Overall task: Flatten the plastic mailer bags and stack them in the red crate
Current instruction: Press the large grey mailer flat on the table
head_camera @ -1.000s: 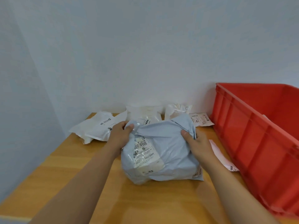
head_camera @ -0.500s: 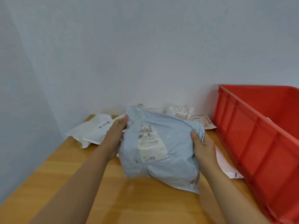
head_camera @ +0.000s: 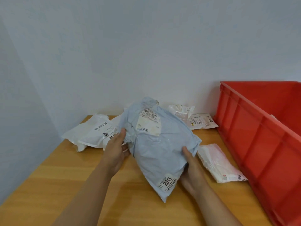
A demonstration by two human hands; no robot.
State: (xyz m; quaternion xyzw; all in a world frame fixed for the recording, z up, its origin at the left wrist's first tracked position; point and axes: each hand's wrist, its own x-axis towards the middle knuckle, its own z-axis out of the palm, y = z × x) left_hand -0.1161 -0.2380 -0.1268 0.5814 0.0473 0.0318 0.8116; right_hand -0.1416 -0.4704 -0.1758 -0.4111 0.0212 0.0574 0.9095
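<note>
Above table (head_camera: 48, 185) | blue mailer (head_camera: 160, 149) tilted, long axis upper-left to lower-right | both hands' fingers pinching it

Light wood counter (head_camera: 68, 185) set in a corner of white walls. On it: red crate (head_camera: 254, 144) along the right side; pinkish-white mailer (head_camera: 218, 162) flat just beside the crate's wall; white mailers (head_camera: 91, 134) piled at back left; crumpled white bag (head_camera: 181, 111) and a labelled white mailer (head_camera: 202, 122) at back, near the crate's corner.
</note>
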